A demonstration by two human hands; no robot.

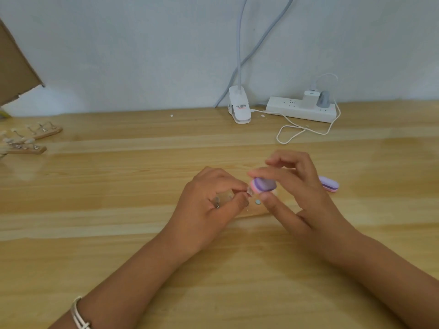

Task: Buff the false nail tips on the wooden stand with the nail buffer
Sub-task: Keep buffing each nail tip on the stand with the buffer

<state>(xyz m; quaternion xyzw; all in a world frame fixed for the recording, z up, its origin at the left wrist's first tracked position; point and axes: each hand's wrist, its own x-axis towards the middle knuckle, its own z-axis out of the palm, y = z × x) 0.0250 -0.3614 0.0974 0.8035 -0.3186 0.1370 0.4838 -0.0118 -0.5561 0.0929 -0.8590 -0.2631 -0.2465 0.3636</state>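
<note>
Left hand (209,198) pinches the false nail tip (250,192) at its holder, probably to brace it against buffing pressure. Right hand (301,193) grips the nail buffer (264,185) between thumb and fingers, its end meeting the tip from 3 o'clock. Wooden stand (257,211) lies flat under both hands, mostly hidden. Second buffer (329,184) is parked at 3 o'clock of the right hand. Spare stands (35,138) sit at the table's 9 o'clock, clear of the work.

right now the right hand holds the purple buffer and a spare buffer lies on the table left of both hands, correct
Not quite: the head view shows the spare buffer on the table to the right of the right hand, which does hold the purple buffer.
</note>
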